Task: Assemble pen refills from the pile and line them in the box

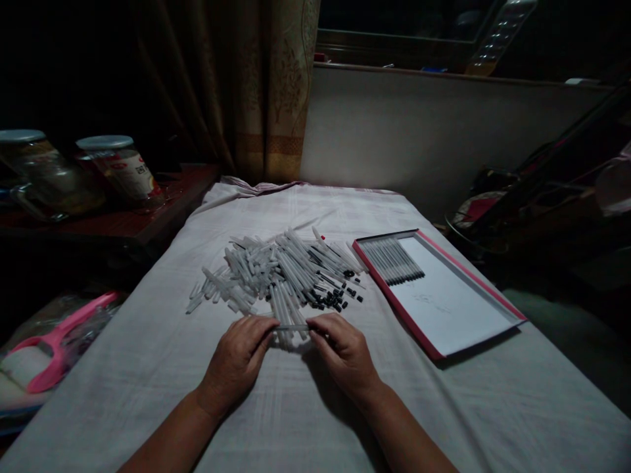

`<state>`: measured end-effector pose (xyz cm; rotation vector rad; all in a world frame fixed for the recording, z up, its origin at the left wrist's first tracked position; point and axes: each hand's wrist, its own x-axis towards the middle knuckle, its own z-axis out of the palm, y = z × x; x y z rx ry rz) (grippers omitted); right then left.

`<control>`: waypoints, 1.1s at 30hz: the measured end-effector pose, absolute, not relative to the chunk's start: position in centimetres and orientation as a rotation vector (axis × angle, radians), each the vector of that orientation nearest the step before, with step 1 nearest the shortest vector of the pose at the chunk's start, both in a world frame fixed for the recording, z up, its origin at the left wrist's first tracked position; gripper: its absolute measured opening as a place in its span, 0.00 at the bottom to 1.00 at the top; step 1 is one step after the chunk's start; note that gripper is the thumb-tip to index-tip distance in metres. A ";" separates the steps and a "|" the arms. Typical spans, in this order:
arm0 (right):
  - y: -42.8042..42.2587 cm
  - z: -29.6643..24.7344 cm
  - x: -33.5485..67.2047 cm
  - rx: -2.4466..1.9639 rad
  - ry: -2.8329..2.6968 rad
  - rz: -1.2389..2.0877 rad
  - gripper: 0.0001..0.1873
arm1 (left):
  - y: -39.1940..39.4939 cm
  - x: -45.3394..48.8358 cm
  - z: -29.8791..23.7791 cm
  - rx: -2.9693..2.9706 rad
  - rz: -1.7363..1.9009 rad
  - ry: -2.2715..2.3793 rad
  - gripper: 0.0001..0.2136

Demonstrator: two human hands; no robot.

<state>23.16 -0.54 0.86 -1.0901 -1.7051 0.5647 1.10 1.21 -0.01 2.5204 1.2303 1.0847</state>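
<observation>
Between my two hands a slim pen (292, 327) lies level, held by its ends. My left hand (241, 355) pinches the left end and my right hand (344, 351) pinches the right end. Just beyond them spreads a pile of pale pen barrels and caps (290, 259), touching or close behind the held pen. Small black end plugs (335, 299) are scattered at the pile's right front. To the right, a shallow red-edged box lid (409, 325) holds a row of pens (392, 261) with black ends, side by side in its far left corner.
A white cloth (276, 420) covers the table. At left stand glass jars (116, 171) on a dark wooden surface (162, 217), and a pink plastic item (64, 335) sits lower down. A patterned curtain (276, 85) and a pale wall (394, 125) rise behind.
</observation>
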 end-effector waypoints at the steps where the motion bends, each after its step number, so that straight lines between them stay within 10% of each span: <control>1: -0.6 0.8 23.3 -1.085 -1.737 0.534 0.10 | 1.2 1.1 0.0 2.523 1.083 1.225 0.09; 33: -0.6 0.4 23.6 -1.145 -1.671 0.629 0.10 | 0.9 1.1 0.1 2.528 1.070 1.165 0.08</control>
